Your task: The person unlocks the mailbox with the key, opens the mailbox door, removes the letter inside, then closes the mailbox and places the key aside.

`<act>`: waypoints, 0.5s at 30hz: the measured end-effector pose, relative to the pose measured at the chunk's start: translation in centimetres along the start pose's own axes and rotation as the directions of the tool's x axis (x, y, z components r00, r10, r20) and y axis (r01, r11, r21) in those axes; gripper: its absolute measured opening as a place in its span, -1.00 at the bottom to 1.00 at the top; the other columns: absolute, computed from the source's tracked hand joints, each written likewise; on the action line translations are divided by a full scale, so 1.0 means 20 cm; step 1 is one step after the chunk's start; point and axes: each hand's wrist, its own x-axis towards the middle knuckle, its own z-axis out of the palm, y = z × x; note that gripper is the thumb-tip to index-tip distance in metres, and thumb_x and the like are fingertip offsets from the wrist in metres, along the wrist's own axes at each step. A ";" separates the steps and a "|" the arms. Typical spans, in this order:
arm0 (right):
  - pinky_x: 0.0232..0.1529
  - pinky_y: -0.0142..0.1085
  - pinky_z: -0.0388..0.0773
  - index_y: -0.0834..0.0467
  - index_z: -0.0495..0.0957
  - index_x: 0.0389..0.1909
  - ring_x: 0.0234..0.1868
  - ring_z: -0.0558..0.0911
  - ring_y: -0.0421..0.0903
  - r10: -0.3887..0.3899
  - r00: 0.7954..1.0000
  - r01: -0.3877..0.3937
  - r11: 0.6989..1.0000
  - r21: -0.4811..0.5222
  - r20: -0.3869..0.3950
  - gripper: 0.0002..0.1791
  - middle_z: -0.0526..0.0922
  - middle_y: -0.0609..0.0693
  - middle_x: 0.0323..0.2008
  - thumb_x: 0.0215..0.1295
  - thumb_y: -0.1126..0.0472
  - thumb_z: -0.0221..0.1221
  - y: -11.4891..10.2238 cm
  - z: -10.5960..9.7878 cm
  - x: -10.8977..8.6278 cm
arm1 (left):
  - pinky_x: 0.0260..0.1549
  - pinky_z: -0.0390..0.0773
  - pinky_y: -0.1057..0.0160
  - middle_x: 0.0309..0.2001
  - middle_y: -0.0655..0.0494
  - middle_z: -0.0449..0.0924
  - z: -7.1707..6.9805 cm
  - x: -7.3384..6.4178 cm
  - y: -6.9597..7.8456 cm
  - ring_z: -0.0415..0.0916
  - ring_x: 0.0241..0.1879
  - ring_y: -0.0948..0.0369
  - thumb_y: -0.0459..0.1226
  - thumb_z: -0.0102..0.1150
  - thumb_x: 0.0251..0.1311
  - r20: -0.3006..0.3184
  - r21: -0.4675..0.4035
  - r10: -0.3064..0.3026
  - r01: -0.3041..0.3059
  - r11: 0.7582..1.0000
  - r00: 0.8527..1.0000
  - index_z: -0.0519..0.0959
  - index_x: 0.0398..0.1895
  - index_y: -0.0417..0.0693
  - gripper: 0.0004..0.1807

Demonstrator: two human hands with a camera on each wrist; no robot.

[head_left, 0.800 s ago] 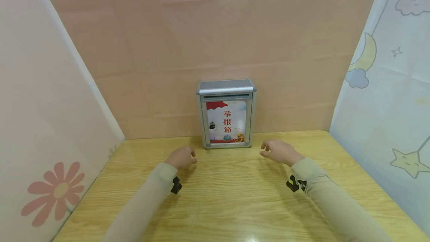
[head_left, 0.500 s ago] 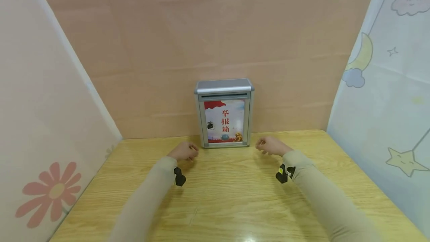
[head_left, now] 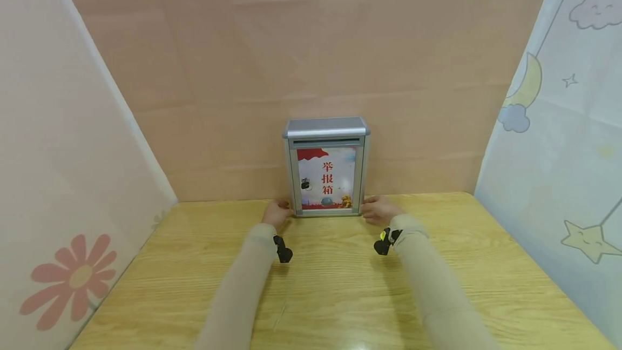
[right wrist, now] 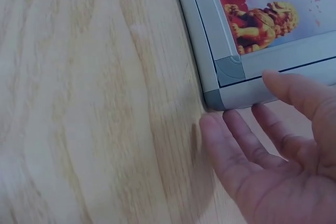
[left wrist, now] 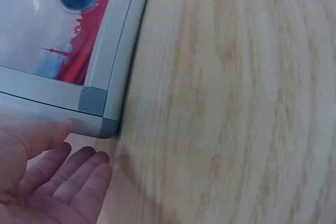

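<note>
A silver-grey metal drop box [head_left: 326, 166] stands upright at the back of the table, with a slot near its top and a printed front panel bearing red characters. My left hand [head_left: 277, 213] is at its lower left corner. In the left wrist view, that thumb [left wrist: 52, 132] meets the side edge while the loosely bent fingers [left wrist: 79, 182] lie beside the box. At the lower right corner is my right hand [head_left: 381, 209]. Its thumb [right wrist: 294, 87] is at the front edge, and the fairly straight fingers [right wrist: 231, 140] reach to the side of the box.
The wooden table [head_left: 330, 285] extends in front of the box. A pinkish-tan cloth backdrop [head_left: 316, 42] hangs behind it. Pale printed panels flank the table, one with a flower [head_left: 80, 277], the other with a star [head_left: 590, 239]. Black wrist cameras sit under both cuffs.
Both hands have moved inward from either side of the drop box to its lower corners. The box itself stands where it was.
</note>
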 end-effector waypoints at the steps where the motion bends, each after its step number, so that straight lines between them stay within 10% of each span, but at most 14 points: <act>1: 0.25 -0.01 0.42 0.53 -0.05 0.39 0.23 0.42 0.27 0.000 1.000 0.000 1.000 0.014 -0.015 -0.35 0.25 0.50 0.27 0.45 0.31 -0.03 0.00 0.01 0.00 | -0.20 0.60 0.08 -0.10 -0.21 0.62 0.00 -0.04 0.07 0.59 -0.16 -0.03 -0.32 0.35 0.07 -0.022 0.006 -0.049 0.050 0.999 0.999 0.54 -0.01 -0.35 -0.58; 7: 0.30 -0.04 0.36 0.58 0.08 0.29 0.21 0.44 0.19 -0.077 0.991 0.082 0.996 0.036 -0.112 -0.46 0.31 0.46 0.21 0.43 0.38 -0.02 0.02 0.04 0.01 | -0.35 0.61 0.20 -0.22 -0.23 0.64 0.00 -0.22 0.26 0.60 -0.31 0.03 -0.43 0.29 0.09 -0.122 0.006 -0.070 0.072 0.997 0.990 0.56 -0.13 -0.40 -0.72; 15: 0.26 -0.08 0.41 0.61 0.18 0.21 0.07 0.57 0.10 -0.123 0.974 0.141 0.986 0.086 -0.189 -0.53 0.36 0.41 0.12 0.38 0.44 0.03 0.05 0.04 0.04 | -0.38 0.58 0.25 -0.26 -0.18 0.64 0.04 -0.25 0.29 0.58 -0.39 0.10 -0.40 0.32 0.11 -0.188 0.014 -0.112 0.117 0.993 0.976 0.60 -0.22 -0.34 -0.80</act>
